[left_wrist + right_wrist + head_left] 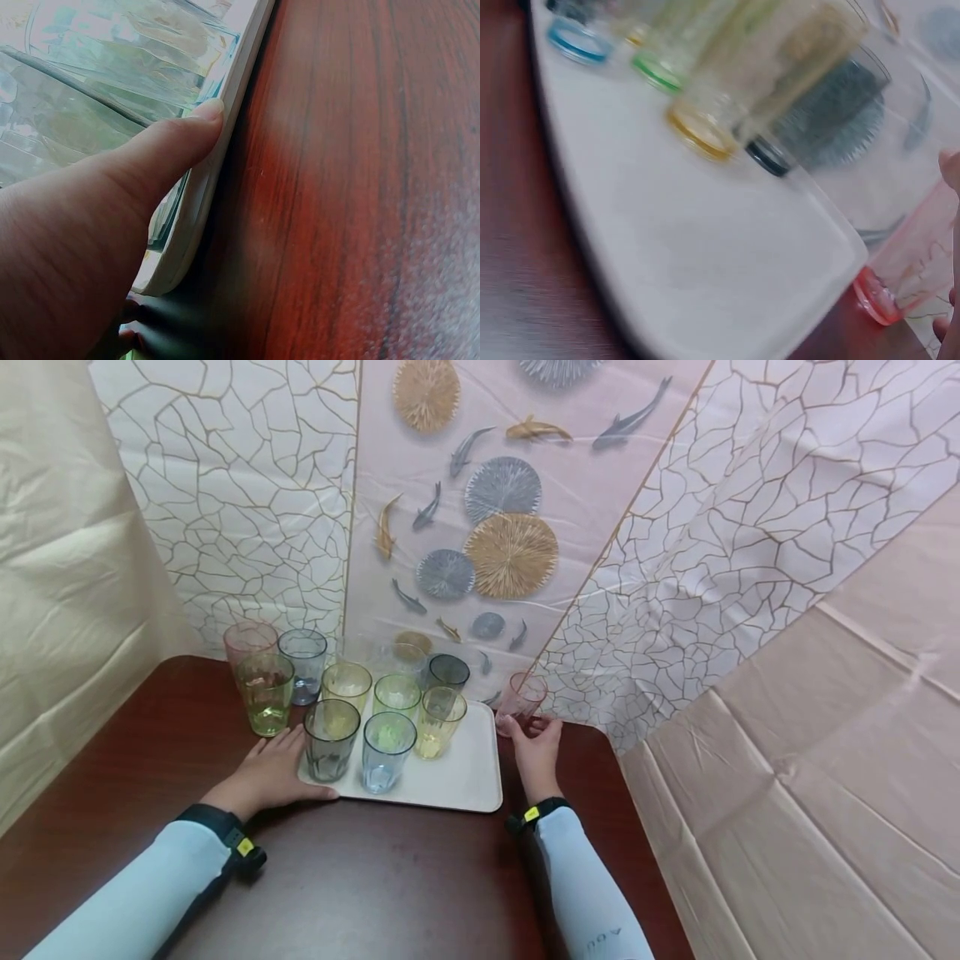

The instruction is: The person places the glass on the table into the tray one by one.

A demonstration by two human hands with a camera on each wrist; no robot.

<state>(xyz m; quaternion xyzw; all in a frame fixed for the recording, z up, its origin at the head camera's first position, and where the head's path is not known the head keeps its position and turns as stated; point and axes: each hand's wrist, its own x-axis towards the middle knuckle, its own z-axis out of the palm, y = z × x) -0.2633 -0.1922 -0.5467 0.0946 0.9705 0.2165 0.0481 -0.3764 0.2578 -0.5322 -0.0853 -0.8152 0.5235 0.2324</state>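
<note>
My left hand (272, 772) rests at the left front corner of a white tray (461, 781), thumb along its front rim and fingers stretched along its left side. In the left wrist view the thumb (169, 146) lies on the rim. Several tumblers stand on the tray, among them a grey glass (330, 752), a blue glass (387, 752), a yellow glass (438, 722), a green glass (397, 695) and a dark glass (448, 672). Just past the tray's right edge, my right hand (538, 752) holds a pink glass (523, 695) low down between thumb and fingers.
Left of the tray stand a green glass (267, 693), a pink glass (251, 643) and a blue-grey glass (303, 664) on the dark red table (375, 885). A patterned cloth (450, 502) hangs right behind the tray. Beige cloth (787, 777) borders the table's right side.
</note>
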